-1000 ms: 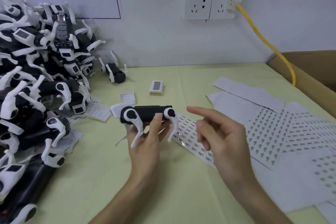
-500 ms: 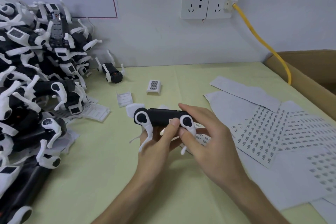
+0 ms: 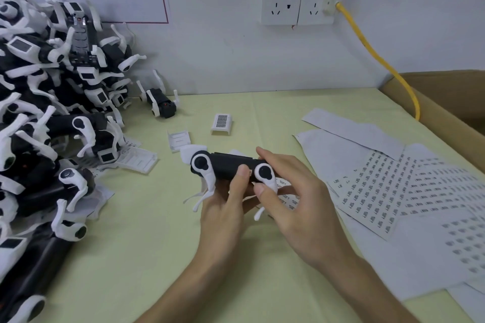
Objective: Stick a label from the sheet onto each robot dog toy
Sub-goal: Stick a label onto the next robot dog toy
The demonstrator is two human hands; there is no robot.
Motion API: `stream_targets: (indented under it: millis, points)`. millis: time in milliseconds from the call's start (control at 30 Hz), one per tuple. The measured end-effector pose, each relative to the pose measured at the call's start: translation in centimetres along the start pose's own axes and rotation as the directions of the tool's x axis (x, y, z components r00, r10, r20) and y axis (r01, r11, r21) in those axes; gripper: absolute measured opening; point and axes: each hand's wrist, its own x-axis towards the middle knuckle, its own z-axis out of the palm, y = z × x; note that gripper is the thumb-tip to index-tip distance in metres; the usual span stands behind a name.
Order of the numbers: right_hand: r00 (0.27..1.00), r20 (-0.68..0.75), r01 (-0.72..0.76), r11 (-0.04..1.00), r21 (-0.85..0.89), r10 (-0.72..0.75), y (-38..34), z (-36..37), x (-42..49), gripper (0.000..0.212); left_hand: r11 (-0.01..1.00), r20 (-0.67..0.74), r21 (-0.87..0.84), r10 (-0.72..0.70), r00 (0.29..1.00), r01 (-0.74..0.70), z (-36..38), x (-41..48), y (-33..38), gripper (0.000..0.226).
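Both hands (image 3: 262, 204) hold one robot dog toy (image 3: 228, 169), label seemingly underneath.

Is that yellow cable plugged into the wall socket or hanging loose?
Plugged in. The yellow cable ends in a white plug seated in the right-hand wall socket.

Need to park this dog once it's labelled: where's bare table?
Bare table lies between the small white cover and the label sheets, and in front of the toy pile left of the left hand. Pile and sheets are crowded.
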Motion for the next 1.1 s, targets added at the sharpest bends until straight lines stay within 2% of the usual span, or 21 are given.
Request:
stream_targets:
  millis: [133,233,367,467,567,633,900,1100]
  points:
    - [1.0,-0.016,-0.004,1.0,0.011,0.004,0.04,-0.04,0.0,0.049,0.996,0.034,-0.024,-0.08,0.996,0.081,-0.24,0.14,0.08,0.041]
    - [1.0,-0.013,0.005,1.0,0.001,-0.005,0.06,-0.23,0.04,0.049,0.997,0.037,0.03,-0.073,0.997,0.071,-0.18,0.1,0.26,0.034]
    - [1.0,0.028,0.0,1.0,-0.012,0.001,0.03,-0.15,-0.03,0.05,0.994,-0.046,0.111,-0.006,0.999,0.011,-0.2,0.13,0.41,0.031]
    - [0.999,0.05,0.008,1.0,-0.019,-0.007,-0.08,0.1,-0.17,0.051,0.996,-0.13,0.092,0.015,0.991,-0.003,-0.04,0.06,0.59,0.029]
    - [0.998,0.066,0.0,1.0,-0.013,0.001,-0.2,0.3,-0.27,0.052,0.996,-0.174,0.088,0.03,0.984,-0.015,-0.02,-0.16,0.58,0.041]
    - [0.997,0.077,-0.013,1.0,-0.009,0.014,-0.3,0.38,-0.29,0.053,0.994,-0.164,0.105,0.032,0.986,-0.015,-0.02,-0.38,0.63,0.048]
    - [0.997,0.073,-0.026,0.999,0.035,0.023,-0.49,0.4,-0.27,0.053,0.985,-0.164,0.167,0.071,0.984,-0.043,-0.15,-0.36,0.6,0.047]
    - [0.999,0.034,-0.01,0.999,0.038,0.009,-0.3,0.19,-0.12,0.048,0.996,-0.104,0.09,-0.014,0.994,0.024,-0.46,-0.28,0.68,0.051]
